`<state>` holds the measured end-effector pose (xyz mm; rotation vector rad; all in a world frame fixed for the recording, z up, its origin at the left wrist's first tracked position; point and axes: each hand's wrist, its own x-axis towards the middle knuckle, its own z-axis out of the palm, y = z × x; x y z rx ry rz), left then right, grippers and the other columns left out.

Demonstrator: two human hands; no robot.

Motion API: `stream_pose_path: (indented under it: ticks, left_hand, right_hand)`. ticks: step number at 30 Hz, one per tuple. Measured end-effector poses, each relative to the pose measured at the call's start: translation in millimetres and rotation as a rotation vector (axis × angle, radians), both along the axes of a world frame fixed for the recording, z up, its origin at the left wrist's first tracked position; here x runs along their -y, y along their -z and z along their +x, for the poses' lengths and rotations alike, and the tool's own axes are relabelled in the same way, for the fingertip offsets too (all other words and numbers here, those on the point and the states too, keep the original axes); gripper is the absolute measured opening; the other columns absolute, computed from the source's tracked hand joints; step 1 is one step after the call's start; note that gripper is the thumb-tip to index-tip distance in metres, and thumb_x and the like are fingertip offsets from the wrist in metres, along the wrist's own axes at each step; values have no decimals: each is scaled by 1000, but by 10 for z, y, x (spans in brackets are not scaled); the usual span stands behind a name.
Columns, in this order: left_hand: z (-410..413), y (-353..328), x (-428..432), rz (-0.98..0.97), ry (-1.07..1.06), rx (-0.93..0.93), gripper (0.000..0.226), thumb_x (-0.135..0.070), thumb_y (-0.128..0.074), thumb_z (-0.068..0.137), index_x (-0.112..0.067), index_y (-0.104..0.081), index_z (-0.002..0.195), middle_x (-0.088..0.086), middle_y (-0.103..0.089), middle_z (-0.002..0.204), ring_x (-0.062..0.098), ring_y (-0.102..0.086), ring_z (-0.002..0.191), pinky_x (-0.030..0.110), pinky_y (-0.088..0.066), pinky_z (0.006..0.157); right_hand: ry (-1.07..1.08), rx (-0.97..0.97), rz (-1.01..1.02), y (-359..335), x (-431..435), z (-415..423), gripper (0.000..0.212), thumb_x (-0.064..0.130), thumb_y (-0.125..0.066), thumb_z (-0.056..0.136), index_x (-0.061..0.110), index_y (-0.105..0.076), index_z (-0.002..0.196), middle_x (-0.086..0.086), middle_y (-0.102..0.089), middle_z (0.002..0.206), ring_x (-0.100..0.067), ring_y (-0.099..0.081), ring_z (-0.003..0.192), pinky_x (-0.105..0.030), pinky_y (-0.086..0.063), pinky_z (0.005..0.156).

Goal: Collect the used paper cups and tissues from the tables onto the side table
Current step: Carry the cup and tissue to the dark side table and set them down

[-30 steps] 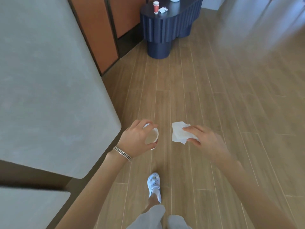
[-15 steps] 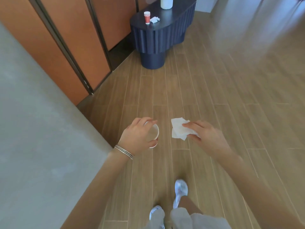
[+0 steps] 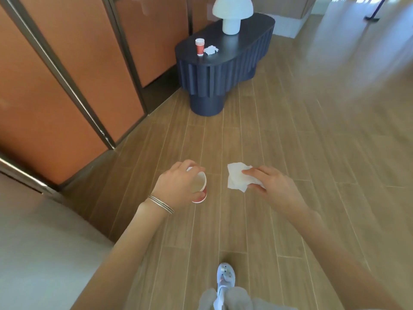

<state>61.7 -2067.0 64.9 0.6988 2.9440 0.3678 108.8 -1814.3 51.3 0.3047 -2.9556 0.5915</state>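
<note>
My left hand [image 3: 178, 186] grips a red paper cup [image 3: 200, 191] from above by its rim, over the wooden floor. My right hand [image 3: 271, 186] pinches a white tissue [image 3: 235, 176] at about the same height. Ahead stands the dark blue side table [image 3: 234, 57]. On its near end sits a stack of red paper cups [image 3: 199, 47] with a crumpled tissue [image 3: 211, 50] beside it.
A white mushroom-shaped lamp [image 3: 232, 14] stands on the side table. Orange panels with metal frames [image 3: 73, 86] line the left. A grey table's corner [image 3: 40, 253] is at the lower left. My shoe [image 3: 225, 276] is on the floor below.
I have walked forward: the side table is closer and the grey table has slid back to the lower left. Both hands keep the same hold on cup and tissue.
</note>
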Motion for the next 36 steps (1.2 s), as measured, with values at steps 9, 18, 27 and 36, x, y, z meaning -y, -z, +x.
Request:
stream_pose_path:
  ticks: [9,18,27,36]
  left_hand:
    - [-1091,70,-516,60,-52,37,61,-43,-70,73,-31,-48,129,-12,-44,127,13,-44,113,30,-48,79]
    - [-2639,254,-647,64,-63,109,60,-45,-67,75,-35,-45,130,-17,-41,127,9,-40,114,25,-41,77]
    - [-4533,-15,-798,74,-9,42,61,-44,-66,78,-32,-42,133,-13,-40,130,10,-38,118,26,-44,84]
    - [-5858,109,-955,82,-46,53,61,-44,-66,78,-30,-43,133,-11,-40,132,11,-38,120,29,-43,87]
  right_hand:
    - [-8,5,-18,68,-526,-1174,33,15,-63,84,24,-60,117,6,-62,113,-21,-55,96,-35,-48,60]
    - [-30,63,0,307,-701,-2732,36,16,-61,85,27,-59,119,10,-59,116,-19,-55,99,-35,-49,65]
    - [-40,-37,0,-37,-737,-4649,35,15,-67,81,23,-62,115,5,-63,111,-20,-58,97,-34,-50,63]
    - [-79,11,7,202,-929,-5972,35,16,-67,82,23,-61,116,5,-62,112,-20,-57,98,-35,-49,65]
